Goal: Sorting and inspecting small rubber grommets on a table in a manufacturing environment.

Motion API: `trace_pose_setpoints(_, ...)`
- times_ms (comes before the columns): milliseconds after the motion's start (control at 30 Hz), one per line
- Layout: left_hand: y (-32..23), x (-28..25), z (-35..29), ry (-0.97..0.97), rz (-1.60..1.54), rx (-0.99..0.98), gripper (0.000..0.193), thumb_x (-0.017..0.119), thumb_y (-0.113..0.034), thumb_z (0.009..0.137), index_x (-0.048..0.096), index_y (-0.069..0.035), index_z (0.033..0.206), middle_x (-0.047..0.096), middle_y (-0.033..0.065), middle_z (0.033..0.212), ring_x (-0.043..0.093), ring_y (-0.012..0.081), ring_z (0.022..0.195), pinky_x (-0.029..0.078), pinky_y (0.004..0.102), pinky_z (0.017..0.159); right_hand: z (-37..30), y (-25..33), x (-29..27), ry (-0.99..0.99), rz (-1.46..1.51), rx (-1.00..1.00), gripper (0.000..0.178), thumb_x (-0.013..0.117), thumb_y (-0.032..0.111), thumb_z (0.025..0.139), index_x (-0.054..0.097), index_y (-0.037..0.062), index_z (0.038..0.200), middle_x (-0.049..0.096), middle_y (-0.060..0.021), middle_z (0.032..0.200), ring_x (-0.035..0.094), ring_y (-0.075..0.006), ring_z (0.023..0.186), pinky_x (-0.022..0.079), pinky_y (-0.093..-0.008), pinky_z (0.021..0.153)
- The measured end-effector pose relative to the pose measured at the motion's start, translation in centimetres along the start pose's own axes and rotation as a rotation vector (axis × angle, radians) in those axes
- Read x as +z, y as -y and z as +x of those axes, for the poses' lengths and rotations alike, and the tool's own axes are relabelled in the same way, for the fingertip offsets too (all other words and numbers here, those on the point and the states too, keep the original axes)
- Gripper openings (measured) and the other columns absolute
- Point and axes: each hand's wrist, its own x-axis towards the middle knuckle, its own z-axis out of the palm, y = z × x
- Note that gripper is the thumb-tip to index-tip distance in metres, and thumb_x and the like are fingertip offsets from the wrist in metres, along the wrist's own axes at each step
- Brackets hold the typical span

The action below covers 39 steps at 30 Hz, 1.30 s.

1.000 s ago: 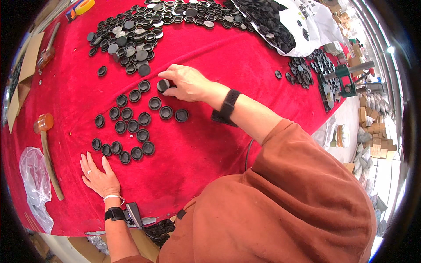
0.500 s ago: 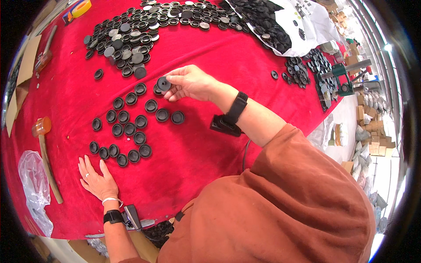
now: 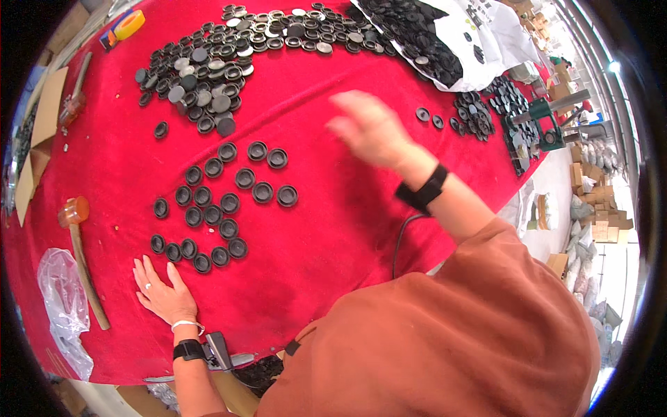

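Observation:
My left hand (image 3: pixel 165 295) lies flat on the red cloth, fingers spread and empty, just below a group of round black caps (image 3: pixel 210 215). Their raised rims surround hollow middles, and they sit in loose rows. To the right of these caps my right hand (image 3: pixel 372 131) is in the air above the cloth. Motion blurs it, but its thumb and fingers look apart and I see nothing held. Beyond its fingertips, a black disc (image 3: pixel 423 114) with a small centre hub rests beside other dark discs (image 3: pixel 475 118).
Across the back spreads a heap of black and grey caps (image 3: pixel 208 76). A white bag (image 3: pixel 490 48) spills black discs at the far right, near a green clamp-like tool (image 3: pixel 544 125). On the left lie a mallet (image 3: pixel 73 212), clear plastic (image 3: pixel 62 292) and a tape dispenser (image 3: pixel 124 28).
My right hand has swung right, away from the caps, and let go of the black disc it held. Another disc now lies at the right. My left hand stays flat on the cloth.

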Motion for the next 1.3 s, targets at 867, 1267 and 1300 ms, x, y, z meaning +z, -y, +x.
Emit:
trace_pose_setpoints(867,-2.4,-4.2,1.5,-0.017,-0.184,0.299,0.099,0.067,-0.057,0.069,0.025,-0.010,0.144,0.013,0.0174,0.152,0.008,0.0388,0.140,0.007,0.0573,0.109,5.6,15.2,11.0,0.502,-0.049,-0.393,0.074,0.039,0.067,0.084,0.036,0.0184,0.140,0.022,-0.0222,0.147,0.021,-0.0425,0.135,0.020,-0.0683,0.100)
trace_pose_setpoints(1267,-11.7,-3.3,1.6,0.160,-0.344,0.601,0.106,0.064,-0.068,0.063,0.032,-0.001,0.138,0.024,0.0186,0.148,0.017,0.0350,0.138,0.014,0.0554,0.109,-0.2,12.4,8.0,0.487,-0.073,-0.343,0.065,0.046,0.055,0.086,0.035,0.0214,0.141,0.030,-0.0137,0.146,0.026,-0.0328,0.136,0.019,-0.0611,0.102)
trace_pose_setpoints(1300,-12.7,-3.3,1.1,0.139,-0.377,0.612,0.105,0.064,-0.068,0.064,0.032,-0.001,0.138,0.024,0.0186,0.147,0.017,0.0351,0.138,0.014,0.0562,0.108,-1.0,11.7,7.3,0.481,-0.085,-0.322,0.065,0.046,0.055,0.086,0.034,0.0215,0.141,0.030,-0.0137,0.146,0.026,-0.0326,0.136,0.019,-0.0610,0.102)
